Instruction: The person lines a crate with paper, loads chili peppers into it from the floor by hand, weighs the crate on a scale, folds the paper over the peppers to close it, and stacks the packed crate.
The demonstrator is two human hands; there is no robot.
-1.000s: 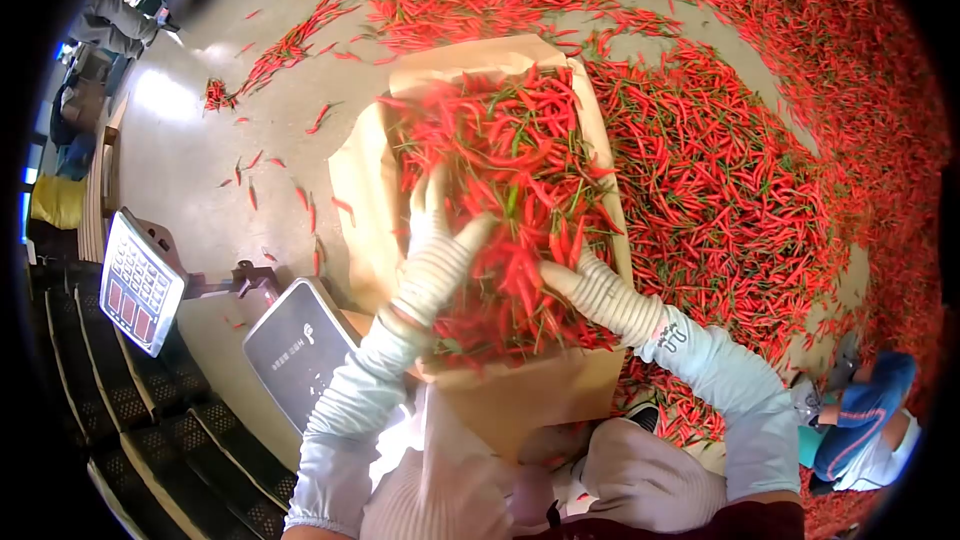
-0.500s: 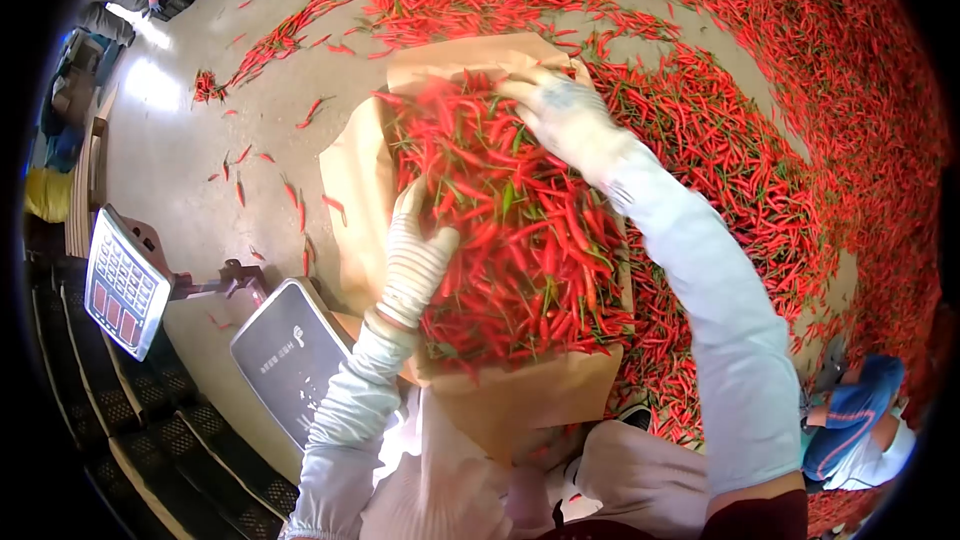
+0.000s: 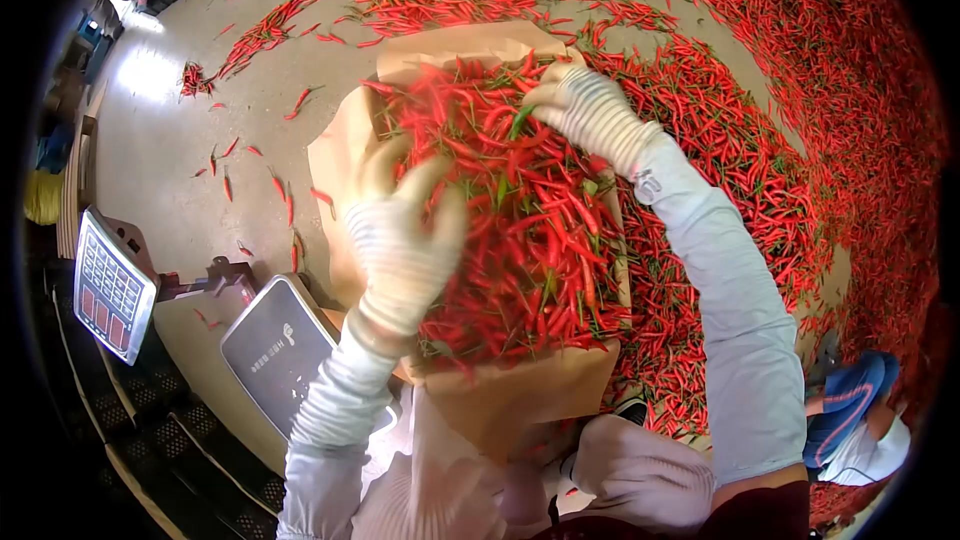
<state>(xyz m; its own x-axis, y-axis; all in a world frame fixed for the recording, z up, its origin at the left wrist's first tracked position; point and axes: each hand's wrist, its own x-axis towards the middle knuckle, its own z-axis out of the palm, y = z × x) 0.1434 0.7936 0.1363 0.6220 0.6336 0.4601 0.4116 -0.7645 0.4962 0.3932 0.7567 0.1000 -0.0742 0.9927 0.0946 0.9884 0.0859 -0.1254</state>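
Note:
A box lined with brown paper (image 3: 335,155) stands in front of me, heaped with red chili peppers (image 3: 560,230). My left hand (image 3: 405,250), in a pale striped glove, hovers at the left side of the heap. Its fingers are spread and smeared by motion, with nothing visible in them. At the far right corner of the box is my right hand (image 3: 595,115), gloved too, its fingers curled in over the peppers. A green chili pepper (image 3: 521,121) shows at its fingertips and looks pinched there. One more greenish pepper (image 3: 502,190) lies mid-heap.
Loose chili peppers (image 3: 740,160) cover the floor behind and right of the box. To the left are a weighing scale's platform (image 3: 275,345) and its display (image 3: 115,285). Black crates (image 3: 150,410) line the lower left. Another person (image 3: 860,420) crouches at lower right.
My left hand has lifted off the peppers and come nearer the camera, fingers spreading. My right hand has shifted slightly right, its fingers curling in, and a green pepper now shows at its fingertips.

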